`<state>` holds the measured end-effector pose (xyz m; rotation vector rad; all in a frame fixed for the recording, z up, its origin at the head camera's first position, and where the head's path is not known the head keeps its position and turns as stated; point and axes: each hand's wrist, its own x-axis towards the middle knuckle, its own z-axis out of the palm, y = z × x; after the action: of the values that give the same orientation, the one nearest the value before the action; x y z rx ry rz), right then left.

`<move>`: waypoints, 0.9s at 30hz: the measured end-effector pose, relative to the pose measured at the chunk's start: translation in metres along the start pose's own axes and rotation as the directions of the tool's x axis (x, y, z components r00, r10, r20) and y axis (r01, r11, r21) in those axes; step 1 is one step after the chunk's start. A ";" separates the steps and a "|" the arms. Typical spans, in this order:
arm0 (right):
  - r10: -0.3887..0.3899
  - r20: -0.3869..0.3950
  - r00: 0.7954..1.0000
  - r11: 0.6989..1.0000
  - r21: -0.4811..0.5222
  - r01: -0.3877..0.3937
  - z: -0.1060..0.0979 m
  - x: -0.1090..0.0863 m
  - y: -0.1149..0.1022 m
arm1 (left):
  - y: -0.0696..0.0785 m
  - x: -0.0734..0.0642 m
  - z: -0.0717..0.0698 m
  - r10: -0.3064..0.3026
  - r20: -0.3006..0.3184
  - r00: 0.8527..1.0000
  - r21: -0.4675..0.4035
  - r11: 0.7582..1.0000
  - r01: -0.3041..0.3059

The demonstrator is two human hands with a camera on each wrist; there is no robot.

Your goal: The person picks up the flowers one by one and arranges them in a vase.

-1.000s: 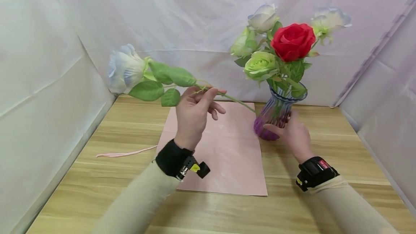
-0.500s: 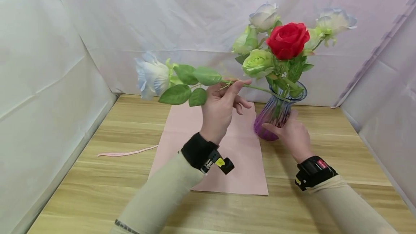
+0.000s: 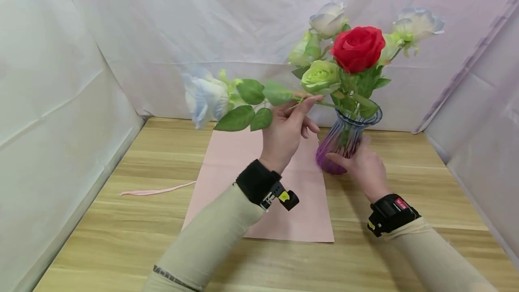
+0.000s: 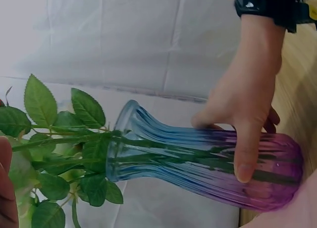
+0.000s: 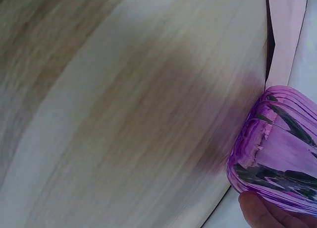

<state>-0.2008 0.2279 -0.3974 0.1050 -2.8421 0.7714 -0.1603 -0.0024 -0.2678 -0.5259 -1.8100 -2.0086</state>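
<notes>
My left hand pinches the stem of a white-blue rose, held nearly level with its bloom to the left. The stem's far end reaches to the mouth of a ribbed glass vase, blue at the top and purple below. Around the lower body of the vase my right hand grips, thumb in front, as the left wrist view also shows. Standing in the vase are a red rose, green roses and white-blue roses. Leaves hide part of the vase's mouth.
A pink sheet of paper lies on the wooden table, beneath my left arm. To its left is a thin pink ribbon. White cloth walls enclose the back and sides.
My left hand has carried the white-blue rose to the right, bringing its stem end up to the vase's mouth. My right hand keeps its grip on the vase, which has barely moved.
</notes>
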 end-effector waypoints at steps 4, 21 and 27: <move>-0.009 -0.009 1.000 1.000 -0.003 0.009 0.001 0.001 0.002 | -0.007 0.002 0.008 0.001 0.049 0.999 0.046 0.999 -0.004; -0.018 -0.041 0.999 1.000 -0.011 0.018 0.004 0.000 0.006 | -0.031 0.008 0.038 -0.006 0.114 0.993 0.217 0.976 -0.019; -0.024 -0.037 0.999 1.000 -0.013 0.023 0.005 0.001 0.006 | -0.039 0.009 0.045 -0.027 0.144 0.989 0.223 0.975 -0.006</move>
<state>-0.2030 0.2304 -0.4039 0.1206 -2.8050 0.7433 -0.1872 0.0457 -0.2922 -0.6089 -2.0970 -1.7828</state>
